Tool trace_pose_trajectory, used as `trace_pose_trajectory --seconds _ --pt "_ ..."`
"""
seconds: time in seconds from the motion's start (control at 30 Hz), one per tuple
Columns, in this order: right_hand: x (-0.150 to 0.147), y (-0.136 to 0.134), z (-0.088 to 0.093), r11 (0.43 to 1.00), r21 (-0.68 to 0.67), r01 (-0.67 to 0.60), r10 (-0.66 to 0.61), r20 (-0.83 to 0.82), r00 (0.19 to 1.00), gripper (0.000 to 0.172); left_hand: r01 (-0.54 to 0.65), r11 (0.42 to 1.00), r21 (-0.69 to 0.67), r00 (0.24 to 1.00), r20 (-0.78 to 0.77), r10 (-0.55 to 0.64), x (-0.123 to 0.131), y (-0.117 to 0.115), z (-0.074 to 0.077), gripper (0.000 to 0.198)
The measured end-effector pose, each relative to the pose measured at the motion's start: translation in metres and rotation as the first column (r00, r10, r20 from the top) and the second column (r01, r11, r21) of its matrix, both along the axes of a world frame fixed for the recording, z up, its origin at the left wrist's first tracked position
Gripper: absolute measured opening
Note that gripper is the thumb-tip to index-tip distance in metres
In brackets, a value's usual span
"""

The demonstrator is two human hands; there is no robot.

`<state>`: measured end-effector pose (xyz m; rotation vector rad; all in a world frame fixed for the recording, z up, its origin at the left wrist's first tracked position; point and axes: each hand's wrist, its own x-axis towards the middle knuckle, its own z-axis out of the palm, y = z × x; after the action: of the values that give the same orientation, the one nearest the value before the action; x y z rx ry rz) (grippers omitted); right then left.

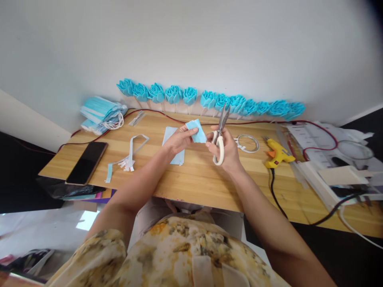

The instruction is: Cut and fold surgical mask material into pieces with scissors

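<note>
My left hand point(181, 138) pinches a folded piece of light blue mask fabric point(199, 133) between thumb and fingers, above the table. Close by on the right, my right hand point(228, 149) is wrapped round white-handled scissors point(220, 145), their blades pointing up and slightly parted, away from the fabric. The right fingertips come near the fabric's lower right corner; whether they touch it I cannot tell. Under my left hand a flat light blue sheet point(176, 157) lies on the wood, partly covered by the hand.
Blue fabric flowers point(173, 94) on sticks line the wall. Face masks point(100, 111) are piled at the back left, near a phone point(86, 163) and cut white strips point(129, 161). To the right are a yellow glue gun point(278, 153), a wire coil point(248, 143) and a power strip point(317, 183) with cables.
</note>
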<state>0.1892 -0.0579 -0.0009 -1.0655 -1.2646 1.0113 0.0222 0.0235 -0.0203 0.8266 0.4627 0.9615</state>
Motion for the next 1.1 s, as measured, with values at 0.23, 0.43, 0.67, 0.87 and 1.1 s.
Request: trace_pose_trajectory --seconds 0.23,0.43,0.67,0.87,1.1 --pt "0.0008 0.0033 -0.0061 0.999 0.047 0.008 -0.008 0.005 1.000 0.051 0.048 0.999 -0.008 0.999 -0.017 -0.048 0.0017 -0.0028 -0.0005 0.029" --pt "0.0030 0.0016 -0.0047 0.999 0.036 -0.039 0.040 -0.045 0.998 0.047 0.112 0.992 -0.053 0.994 -0.006 -0.112 0.0014 -0.0059 0.0010 0.024" --pt "0.0010 0.0013 -0.0052 0.993 0.051 -0.111 0.112 -0.022 0.993 0.047 0.171 0.983 -0.074 0.985 0.000 -0.171 0.0008 -0.0077 -0.0011 0.019" --pt "0.0006 0.0006 -0.0034 0.991 0.057 -0.122 0.123 -0.024 0.992 0.047 0.265 0.963 -0.050 0.964 0.000 -0.266 -0.0009 -0.0094 -0.0009 0.021" --pt "0.0005 0.0040 -0.0045 0.995 0.095 -0.002 -0.002 0.045 0.999 0.043 0.252 0.968 -0.012 0.967 -0.036 -0.252 -0.0035 -0.0035 -0.0038 0.026"
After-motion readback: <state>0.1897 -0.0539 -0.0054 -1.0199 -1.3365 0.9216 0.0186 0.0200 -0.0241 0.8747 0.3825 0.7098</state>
